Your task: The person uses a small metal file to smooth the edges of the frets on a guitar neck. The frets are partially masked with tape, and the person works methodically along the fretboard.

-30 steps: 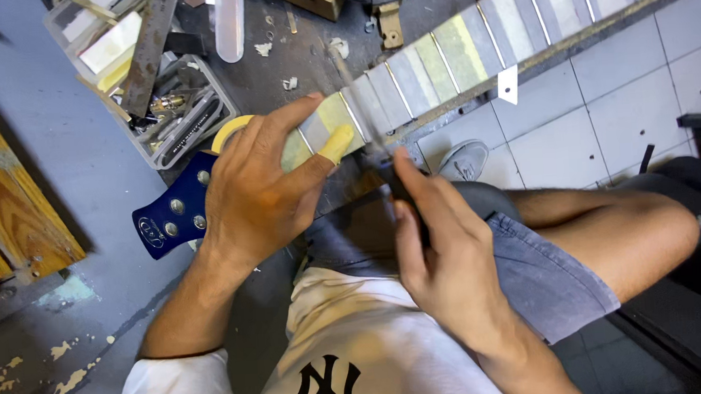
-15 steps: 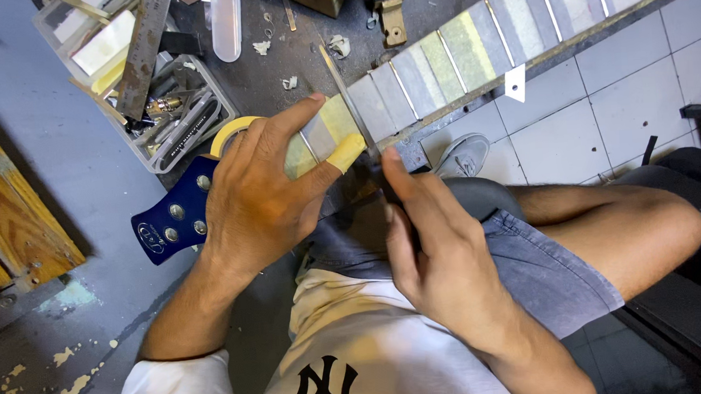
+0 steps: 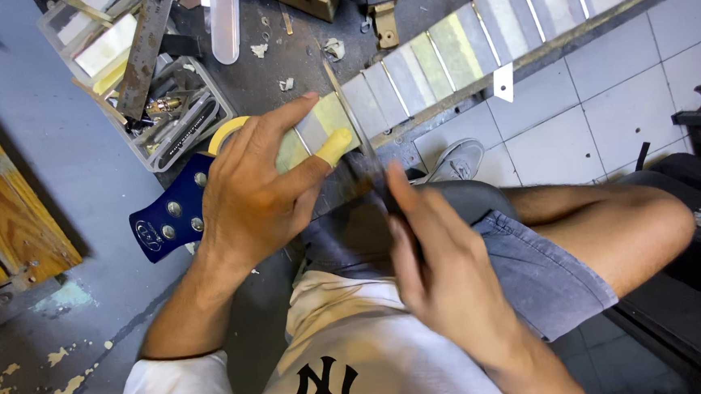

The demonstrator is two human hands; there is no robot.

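Observation:
A guitar neck point(image 3: 471, 39) lies slanted across the workbench, its fingerboard covered in strips of pale tape between the metal frets. Its blue headstock point(image 3: 165, 220) with round tuner posts points lower left. My left hand point(image 3: 253, 195) lies over the neck near the headstock and clamps it, the thumb tip wrapped in yellow tape. My right hand point(image 3: 444, 272), blurred, sits over my lap and grips a thin metal file point(image 3: 354, 124) that lies crosswise on the neck beside my left thumb. A yellow tape roll point(image 3: 225, 133) peeks out behind my left hand.
A clear plastic tray point(image 3: 192, 129) with metal tools and small parts stands at the upper left. A wooden block point(image 3: 3, 210) is at the left edge. Below the bench are white floor tiles point(image 3: 604, 100), a grey shoe point(image 3: 454, 162) and my bare knee point(image 3: 644, 219).
My right hand has slid down and to the right, toward my lap, with the file. My left hand has stayed on the neck, its fingers stretched a little further along it.

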